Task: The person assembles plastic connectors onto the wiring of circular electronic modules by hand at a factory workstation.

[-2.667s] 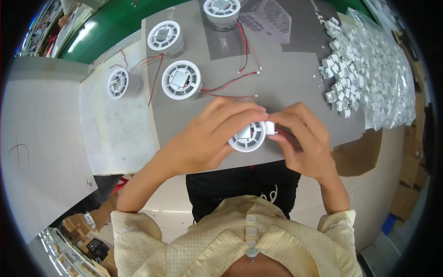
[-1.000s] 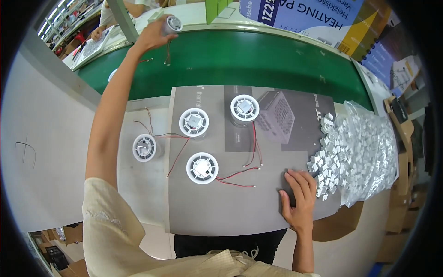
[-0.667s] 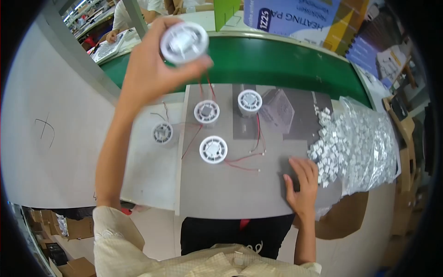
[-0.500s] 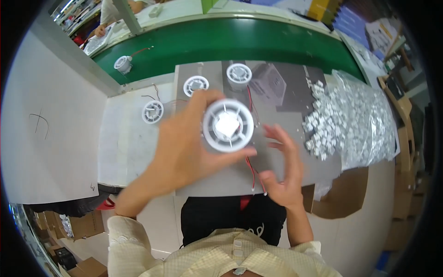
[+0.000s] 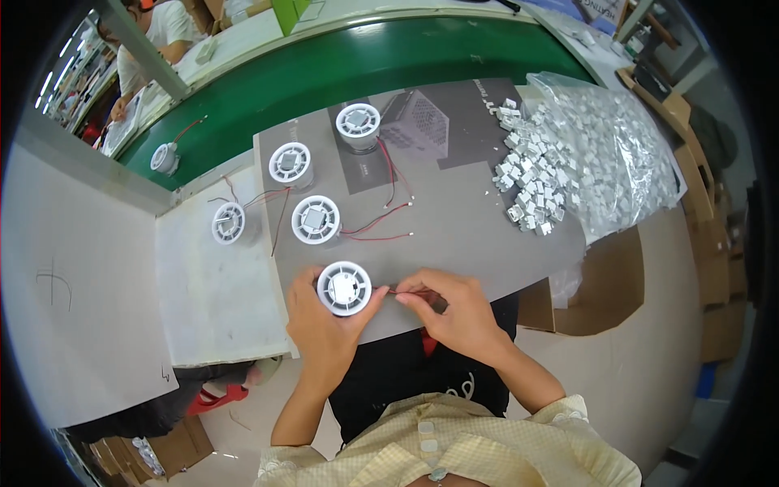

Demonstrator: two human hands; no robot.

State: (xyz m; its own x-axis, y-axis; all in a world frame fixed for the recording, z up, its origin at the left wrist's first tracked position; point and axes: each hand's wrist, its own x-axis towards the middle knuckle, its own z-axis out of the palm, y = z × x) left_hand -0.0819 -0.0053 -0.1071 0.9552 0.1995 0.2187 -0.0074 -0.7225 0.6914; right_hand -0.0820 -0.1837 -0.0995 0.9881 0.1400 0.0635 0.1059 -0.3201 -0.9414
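Observation:
My left hand (image 5: 324,329) is closed around a white round spoked housing (image 5: 345,288) at the near edge of the grey board (image 5: 454,235). A pale disc with small dark spots fills its centre. From its right side run thin red and dark wires (image 5: 393,291), pinched in the fingers of my right hand (image 5: 450,308). Just beyond my left hand stands a similar housing (image 5: 316,219) with a square silvery piece in its middle and wires trailing right. Two more housings, one at the left (image 5: 290,165) and one farther back (image 5: 358,123), stand on the board.
Small white square pieces (image 5: 535,174) lie heaped at the right, beside a clear bag (image 5: 621,154) full of them. Another housing (image 5: 229,222) sits on the white surface at left, and one (image 5: 165,158) on the green belt (image 5: 268,89). A cardboard box (image 5: 604,284) stands below right. A person sits far left.
The raised housing has left my left hand's grasp; one now stands among the others. My left hand is lower, around a housing without the square piece. My right hand has closed on its wires.

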